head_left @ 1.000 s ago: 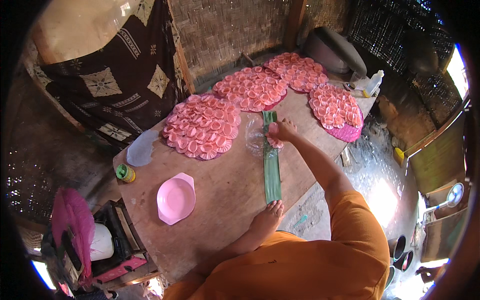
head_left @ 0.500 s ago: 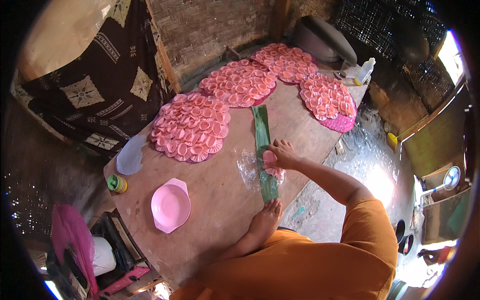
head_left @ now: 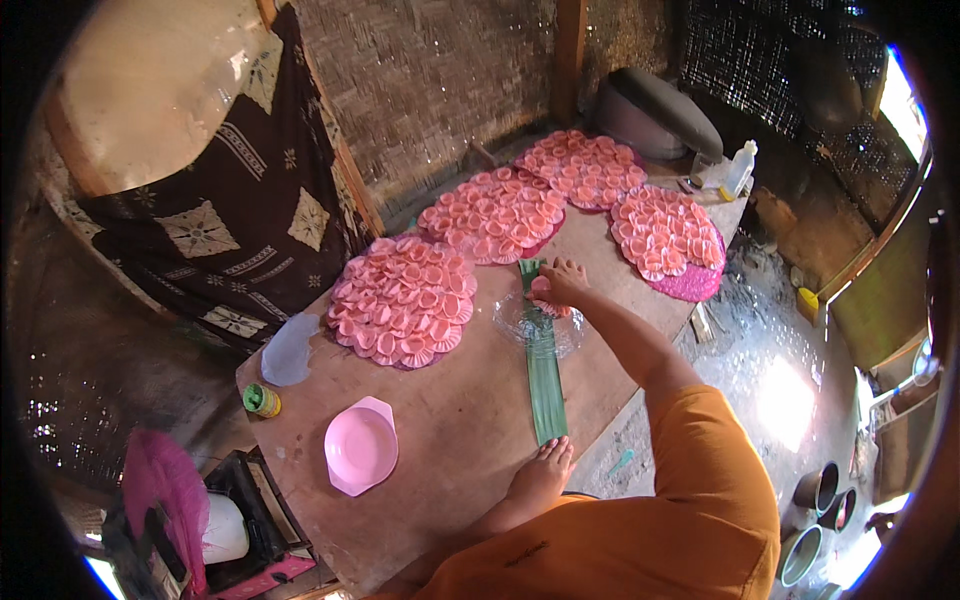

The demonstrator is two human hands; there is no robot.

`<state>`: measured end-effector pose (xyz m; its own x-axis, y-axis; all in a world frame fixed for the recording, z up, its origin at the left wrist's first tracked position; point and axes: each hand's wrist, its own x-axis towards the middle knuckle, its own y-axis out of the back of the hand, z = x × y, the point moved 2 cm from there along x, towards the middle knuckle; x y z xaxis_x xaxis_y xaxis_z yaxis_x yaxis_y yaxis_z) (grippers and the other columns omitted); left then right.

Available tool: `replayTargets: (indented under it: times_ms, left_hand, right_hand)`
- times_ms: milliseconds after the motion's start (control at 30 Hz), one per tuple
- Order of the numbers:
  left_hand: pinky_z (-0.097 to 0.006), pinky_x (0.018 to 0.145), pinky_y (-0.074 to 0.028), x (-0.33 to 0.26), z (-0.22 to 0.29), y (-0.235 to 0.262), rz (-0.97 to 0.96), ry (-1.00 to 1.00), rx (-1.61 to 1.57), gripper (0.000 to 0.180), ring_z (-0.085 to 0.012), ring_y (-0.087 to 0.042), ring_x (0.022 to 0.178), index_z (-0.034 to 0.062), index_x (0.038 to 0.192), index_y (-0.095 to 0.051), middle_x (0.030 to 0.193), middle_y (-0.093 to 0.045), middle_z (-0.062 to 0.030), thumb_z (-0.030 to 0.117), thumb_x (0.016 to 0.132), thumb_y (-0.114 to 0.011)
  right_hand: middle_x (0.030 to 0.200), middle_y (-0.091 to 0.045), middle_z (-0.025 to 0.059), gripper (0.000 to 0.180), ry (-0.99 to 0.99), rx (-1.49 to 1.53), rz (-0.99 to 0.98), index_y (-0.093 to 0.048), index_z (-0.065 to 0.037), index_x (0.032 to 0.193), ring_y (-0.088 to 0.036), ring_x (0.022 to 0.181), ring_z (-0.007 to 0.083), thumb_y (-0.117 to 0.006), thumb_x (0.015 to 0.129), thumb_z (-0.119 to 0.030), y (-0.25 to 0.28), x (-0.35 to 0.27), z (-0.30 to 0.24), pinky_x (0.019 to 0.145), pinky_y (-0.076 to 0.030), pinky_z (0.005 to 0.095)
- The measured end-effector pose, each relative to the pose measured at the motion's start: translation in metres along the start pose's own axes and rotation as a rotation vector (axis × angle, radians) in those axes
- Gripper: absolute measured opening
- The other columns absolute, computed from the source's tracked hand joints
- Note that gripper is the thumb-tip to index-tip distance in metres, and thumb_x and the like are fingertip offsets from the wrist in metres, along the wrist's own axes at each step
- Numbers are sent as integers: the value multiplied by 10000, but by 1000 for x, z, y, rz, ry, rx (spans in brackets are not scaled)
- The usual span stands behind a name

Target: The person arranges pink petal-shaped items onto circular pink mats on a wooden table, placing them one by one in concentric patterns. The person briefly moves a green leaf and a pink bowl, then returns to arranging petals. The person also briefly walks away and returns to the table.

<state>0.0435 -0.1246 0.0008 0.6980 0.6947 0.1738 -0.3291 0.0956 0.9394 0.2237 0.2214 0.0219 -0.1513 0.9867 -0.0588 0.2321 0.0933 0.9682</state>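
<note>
A long green leaf strip point(head_left: 545, 400) lies on the wooden table, running away from me. My left hand point(head_left: 543, 472) rests flat at the strip's near end, fingers stretched out and holding nothing. Over the far part of the strip, my right hand point(head_left: 566, 285) has its fingers around a thin pink pleated piece point(head_left: 541, 288). A clear plastic sheet point(head_left: 510, 316) lies around the strip below that hand. Behind are heaps of small pink pleated cups point(head_left: 402, 300) on round magenta trays point(head_left: 688, 283).
A pink bowl point(head_left: 361, 447) stands on the table at left, near a small green-and-yellow jar point(head_left: 262, 400) and a pale flat sheet point(head_left: 291, 350). A clear bottle point(head_left: 739, 172) and a large dark pot point(head_left: 640, 112) are at the far end. A stove point(head_left: 262, 515) stands at lower left.
My right hand has moved farther along the leaf strip with the pink piece, and the plastic sheet shows more. My left hand stays at the near end. The whole view has shifted slightly.
</note>
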Motion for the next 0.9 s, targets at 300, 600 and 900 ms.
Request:
replayTargets:
  times_ms: [300,600,900]
  left_hand:
    - [-393,1108,-417,52,-72,72,508,386,-754,753,-335,-528,1330,-43,1458,-401,1438,-505,-282,335,908,-750]
    - [-314,888,-529,66,-155,74,186,622,-1219,409,-197,-691,995,-10,1183,-659,1074,-726,-102,242,891,-793]
    - [-329,919,-539,112,-104,123,519,425,-1684,650,-200,-654,1132,-10,1334,-548,1320,-644,-108,531,978,-608]
  right_hand:
    - [1436,-523,153,685,204,-36,-55,-608,-217,1338,-506,1319,427,-710,816,-648,50,-48,-49,1051,-412,563]
    - [1021,-707,206,561,37,505,-74,-651,-67,1104,-693,951,388,-572,962,-604,59,-148,-14,926,-487,447]
    - [711,-644,99,290,270,1034,362,-703,-37,983,-601,633,159,-687,962,-326,108,-169,-50,577,-438,314]
